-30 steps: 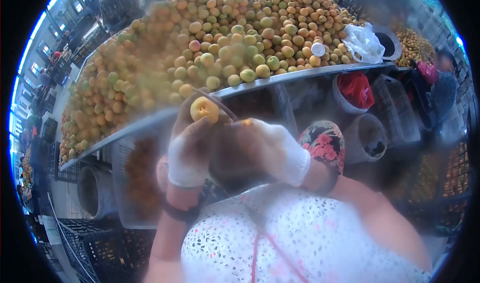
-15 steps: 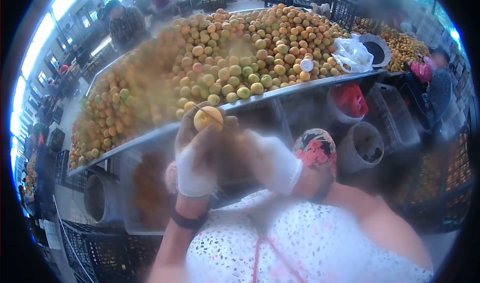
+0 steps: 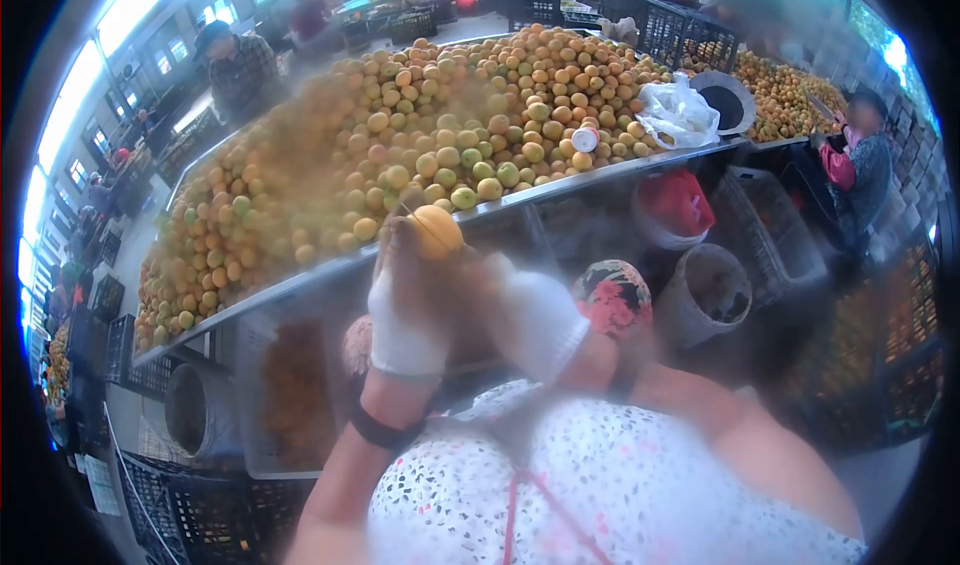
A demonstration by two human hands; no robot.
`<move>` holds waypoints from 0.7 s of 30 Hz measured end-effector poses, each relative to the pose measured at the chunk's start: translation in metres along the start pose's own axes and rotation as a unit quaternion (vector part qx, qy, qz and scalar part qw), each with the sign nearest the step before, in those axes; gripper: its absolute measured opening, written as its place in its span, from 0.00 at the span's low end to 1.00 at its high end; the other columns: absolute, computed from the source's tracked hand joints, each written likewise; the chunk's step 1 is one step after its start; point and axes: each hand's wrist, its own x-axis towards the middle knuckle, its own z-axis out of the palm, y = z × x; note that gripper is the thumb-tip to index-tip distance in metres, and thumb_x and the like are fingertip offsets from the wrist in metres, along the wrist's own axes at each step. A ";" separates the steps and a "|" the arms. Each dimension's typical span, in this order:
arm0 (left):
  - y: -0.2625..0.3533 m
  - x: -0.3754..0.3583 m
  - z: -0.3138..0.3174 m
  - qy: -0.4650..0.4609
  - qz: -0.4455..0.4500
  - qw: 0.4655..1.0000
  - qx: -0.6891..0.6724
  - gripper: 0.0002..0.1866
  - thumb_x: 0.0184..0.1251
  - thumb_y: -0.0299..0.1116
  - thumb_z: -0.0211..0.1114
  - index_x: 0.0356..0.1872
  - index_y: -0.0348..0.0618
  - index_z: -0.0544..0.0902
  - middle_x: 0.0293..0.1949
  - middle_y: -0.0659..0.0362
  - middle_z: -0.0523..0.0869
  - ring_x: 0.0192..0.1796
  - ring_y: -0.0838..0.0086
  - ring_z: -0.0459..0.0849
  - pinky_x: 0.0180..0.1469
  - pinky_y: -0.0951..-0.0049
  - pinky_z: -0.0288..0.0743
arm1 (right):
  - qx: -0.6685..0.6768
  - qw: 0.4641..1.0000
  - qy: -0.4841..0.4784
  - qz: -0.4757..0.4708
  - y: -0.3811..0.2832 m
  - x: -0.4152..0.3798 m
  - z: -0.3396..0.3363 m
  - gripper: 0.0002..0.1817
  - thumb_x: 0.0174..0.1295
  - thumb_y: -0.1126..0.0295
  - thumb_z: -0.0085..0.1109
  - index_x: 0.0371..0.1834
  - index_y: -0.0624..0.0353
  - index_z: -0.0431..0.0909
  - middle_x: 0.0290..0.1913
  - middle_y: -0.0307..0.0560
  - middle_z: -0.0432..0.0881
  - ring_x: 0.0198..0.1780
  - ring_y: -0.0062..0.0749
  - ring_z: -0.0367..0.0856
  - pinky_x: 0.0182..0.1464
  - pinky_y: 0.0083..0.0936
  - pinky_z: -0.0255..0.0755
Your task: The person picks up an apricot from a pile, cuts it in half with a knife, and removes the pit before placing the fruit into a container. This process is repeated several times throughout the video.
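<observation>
A foggy smear blurs my hands, so I cannot tell what my right hand (image 3: 535,310) holds. My left hand (image 3: 405,300) grips a yellow fruit (image 3: 437,231) below the big fruit pile (image 3: 400,135). The fruit sits higher than before

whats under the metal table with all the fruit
Under the metal table: a red bag in a bucket, an open bucket and crates. Their contents are blurred.

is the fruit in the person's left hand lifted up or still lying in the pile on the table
Lifted up. The fruit sits in the fingers of the gloved left hand, held in front of the table edge, apart from the pile.
</observation>
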 end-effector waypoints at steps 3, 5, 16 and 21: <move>0.002 -0.002 -0.002 -0.017 0.030 0.999 0.021 0.29 0.77 0.58 0.53 0.56 0.39 0.76 0.42 0.52 0.83 0.43 0.66 0.83 0.49 0.65 0.76 | -0.071 0.997 -0.017 -0.010 -0.004 -0.001 -0.004 0.15 0.68 0.61 0.56 0.45 0.64 0.71 0.23 0.60 0.81 0.29 0.58 0.83 0.30 0.49 0.74; 0.004 -0.003 -0.006 -0.029 0.011 0.999 0.013 0.28 0.77 0.56 0.54 0.57 0.38 0.75 0.44 0.52 0.84 0.43 0.66 0.83 0.50 0.66 0.76 | -0.083 0.996 -0.019 -0.017 -0.005 0.000 -0.009 0.15 0.68 0.62 0.57 0.45 0.64 0.71 0.23 0.60 0.81 0.29 0.59 0.83 0.30 0.49 0.74; -0.001 -0.017 -0.003 -0.071 -0.050 0.995 -0.041 0.35 0.72 0.63 0.56 0.57 0.35 0.75 0.42 0.50 0.85 0.48 0.67 0.84 0.56 0.67 0.76 | 0.044 0.999 0.005 0.002 -0.021 -0.013 -0.025 0.12 0.71 0.67 0.53 0.47 0.65 0.71 0.28 0.61 0.83 0.34 0.59 0.85 0.31 0.47 0.75; 0.001 -0.022 -0.010 -0.093 0.190 0.922 0.323 0.37 0.72 0.67 0.54 0.54 0.35 0.76 0.41 0.55 0.84 0.45 0.72 0.83 0.51 0.70 0.76 | 0.081 0.996 0.006 -0.024 -0.040 -0.019 -0.035 0.11 0.72 0.67 0.53 0.47 0.64 0.71 0.27 0.61 0.83 0.33 0.59 0.85 0.30 0.46 0.74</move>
